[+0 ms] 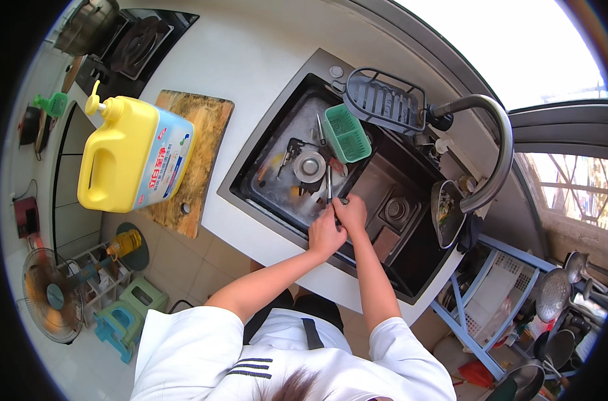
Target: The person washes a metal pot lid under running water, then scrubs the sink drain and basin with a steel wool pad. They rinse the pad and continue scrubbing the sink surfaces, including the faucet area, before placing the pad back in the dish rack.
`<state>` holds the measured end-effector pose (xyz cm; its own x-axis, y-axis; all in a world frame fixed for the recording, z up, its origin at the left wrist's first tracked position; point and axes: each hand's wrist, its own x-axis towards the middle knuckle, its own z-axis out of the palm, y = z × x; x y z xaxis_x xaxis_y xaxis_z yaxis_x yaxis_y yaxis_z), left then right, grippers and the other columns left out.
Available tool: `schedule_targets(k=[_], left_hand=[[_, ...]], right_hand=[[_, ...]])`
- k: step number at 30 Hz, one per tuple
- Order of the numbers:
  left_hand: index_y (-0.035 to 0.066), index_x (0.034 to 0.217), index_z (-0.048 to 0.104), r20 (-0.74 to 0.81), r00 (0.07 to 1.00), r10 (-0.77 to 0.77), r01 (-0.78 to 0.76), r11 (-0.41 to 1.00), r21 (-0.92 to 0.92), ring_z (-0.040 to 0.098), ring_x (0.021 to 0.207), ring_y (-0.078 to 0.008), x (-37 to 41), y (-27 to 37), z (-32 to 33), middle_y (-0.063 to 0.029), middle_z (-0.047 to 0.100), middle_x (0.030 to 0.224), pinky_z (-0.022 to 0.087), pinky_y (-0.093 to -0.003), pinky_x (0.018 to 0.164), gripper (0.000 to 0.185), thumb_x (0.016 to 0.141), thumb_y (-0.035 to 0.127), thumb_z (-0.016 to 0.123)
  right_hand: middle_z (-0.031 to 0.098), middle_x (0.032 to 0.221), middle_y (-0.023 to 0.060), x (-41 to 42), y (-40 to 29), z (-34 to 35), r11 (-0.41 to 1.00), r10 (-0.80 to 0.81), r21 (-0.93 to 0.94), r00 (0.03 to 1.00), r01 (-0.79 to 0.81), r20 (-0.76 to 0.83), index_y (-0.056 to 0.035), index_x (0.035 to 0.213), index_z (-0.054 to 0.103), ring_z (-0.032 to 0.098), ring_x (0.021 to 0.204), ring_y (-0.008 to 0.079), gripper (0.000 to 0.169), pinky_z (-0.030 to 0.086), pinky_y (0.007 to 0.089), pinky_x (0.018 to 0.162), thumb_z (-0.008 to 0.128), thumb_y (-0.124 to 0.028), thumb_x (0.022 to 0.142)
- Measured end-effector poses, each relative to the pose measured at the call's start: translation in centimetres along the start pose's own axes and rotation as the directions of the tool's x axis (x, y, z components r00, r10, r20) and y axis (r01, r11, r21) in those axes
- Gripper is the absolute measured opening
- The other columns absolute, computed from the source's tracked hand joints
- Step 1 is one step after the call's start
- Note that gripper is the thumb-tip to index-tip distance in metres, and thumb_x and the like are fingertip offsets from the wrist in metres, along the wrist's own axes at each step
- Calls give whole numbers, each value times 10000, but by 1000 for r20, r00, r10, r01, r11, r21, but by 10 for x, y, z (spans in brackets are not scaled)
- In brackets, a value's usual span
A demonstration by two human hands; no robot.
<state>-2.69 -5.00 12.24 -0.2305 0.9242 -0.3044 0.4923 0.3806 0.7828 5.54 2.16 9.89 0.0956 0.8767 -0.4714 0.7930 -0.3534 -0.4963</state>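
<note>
My left hand (pixel 327 234) is closed around the lower end of a slim metal utensil (pixel 329 181), whose shiny handle points away from me over the sink. Against it, my right hand (pixel 351 214) presses a small dark item (pixel 343 201), perhaps a scouring pad, mostly hidden by the fingers. Beneath both hands is the left part of a dark double sink (pixel 264 150), with cloudy, soapy water. A round metal sink strainer (pixel 309 167), a knife-like tool (pixel 320 129) and several other utensils lie in it. A green plastic basket (pixel 347 133) stands beyond them.
A yellow detergent jug (pixel 118 150) with a pump stands on a wooden cutting board (pixel 213 130) at left. The curved faucet (pixel 504 145) arches over the right side. A dark rack (pixel 384 100) sits behind the basket; a triangular strainer (pixel 447 213) holds food scraps.
</note>
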Motion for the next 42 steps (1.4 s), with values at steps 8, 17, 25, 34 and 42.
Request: schedule_targets(k=[8, 17, 25, 34, 42], left_hand=[[-20, 1156, 561, 101, 995, 5, -1, 999, -44, 637, 871, -435, -12, 8, 18, -226, 670, 973, 527, -514, 741, 486, 706, 145, 637], [-26, 1127, 544, 309, 951, 21, 10, 995, -98, 637, 861, -441, -41, 34, 71, -244, 657, 950, 526, -525, 752, 470, 704, 152, 642], [-97, 1150, 533, 395, 910, 128, -84, 988, -126, 646, 865, -422, -61, 48, 113, -247, 645, 1009, 540, -499, 748, 525, 686, 131, 625], [-165, 1242, 468, 482, 855, 191, -158, 982, -108, 642, 925, -424, -70, 54, 131, -297, 602, 1137, 546, -471, 795, 650, 681, 123, 624], [-52, 1165, 559, 425, 801, 422, -427, 900, -90, 558, 1147, -427, -58, 48, 79, -254, 583, 1219, 478, -473, 966, 415, 760, 37, 578]], right_hand=[[635, 731, 270, -6, 38, -8, 1000, 5, 31, 997, -2, -77, 43, 729, 640, 633, 755, 453, 385, 506, 481, 678, 684, -340, 719], [643, 712, 234, -16, 134, -42, 994, 3, 111, 997, 5, -73, 28, 747, 641, 644, 704, 407, 339, 494, 451, 667, 693, -306, 739], [606, 643, 208, -31, 173, -81, 996, -28, 80, 995, 36, -96, 39, 716, 611, 608, 608, 370, 309, 472, 424, 593, 699, -254, 753], [605, 655, 216, -35, 203, -95, 1000, 13, 14, 997, -12, -81, 35, 706, 610, 619, 645, 398, 352, 480, 434, 588, 719, -296, 757], [715, 1048, 169, -82, 107, -201, 999, -12, 40, 980, 20, -199, -57, 1097, 713, 686, 996, 281, 345, 499, 341, 905, 721, -232, 800]])
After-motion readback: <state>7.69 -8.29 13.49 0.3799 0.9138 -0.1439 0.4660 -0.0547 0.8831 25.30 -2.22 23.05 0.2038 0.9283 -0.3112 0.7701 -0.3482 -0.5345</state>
